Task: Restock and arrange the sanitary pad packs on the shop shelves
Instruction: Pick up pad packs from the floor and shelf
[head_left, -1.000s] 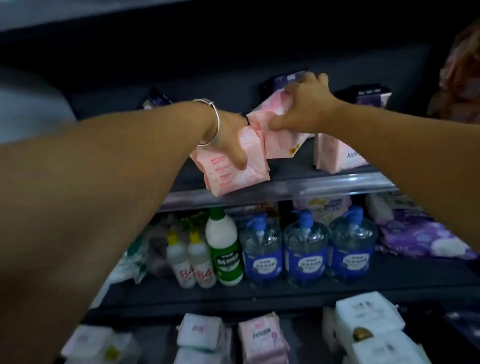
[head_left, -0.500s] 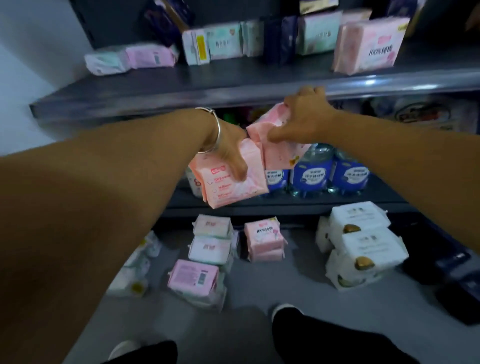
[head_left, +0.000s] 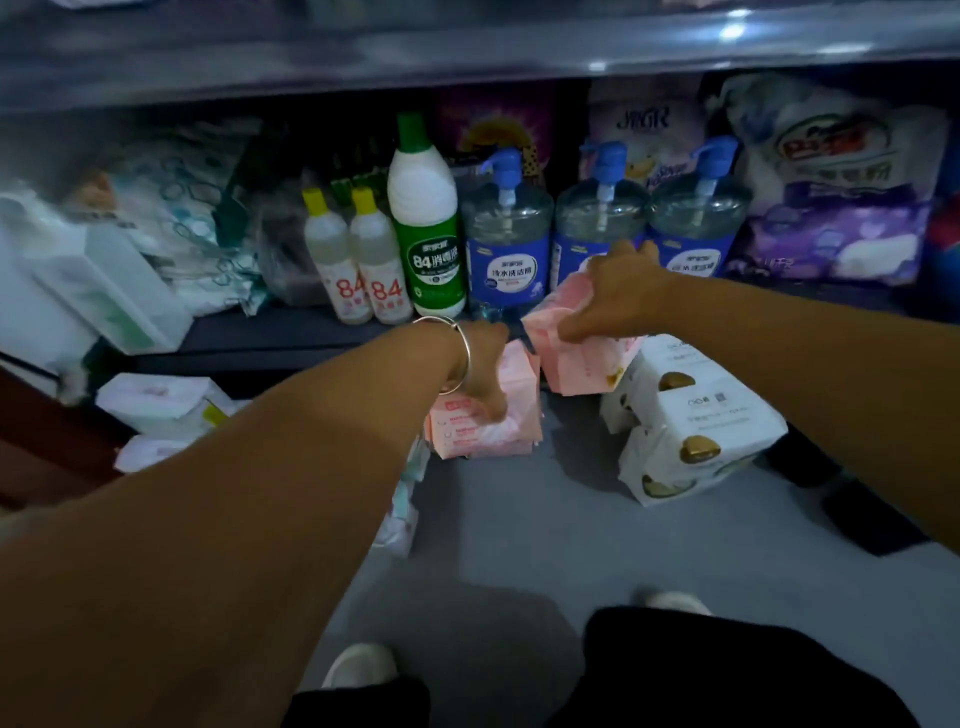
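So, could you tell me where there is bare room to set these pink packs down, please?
The grey floor is bare between the feet, the white packs and the packs at left. The bottle shelf is crowded; only its front lip shows bare.

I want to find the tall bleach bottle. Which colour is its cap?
Green cap on the white bleach bottle, clearest in the head view.

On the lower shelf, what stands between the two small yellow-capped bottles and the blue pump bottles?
In the head view, one tall green-capped bottle stands between the yellow-capped bottles and the pump bottles.
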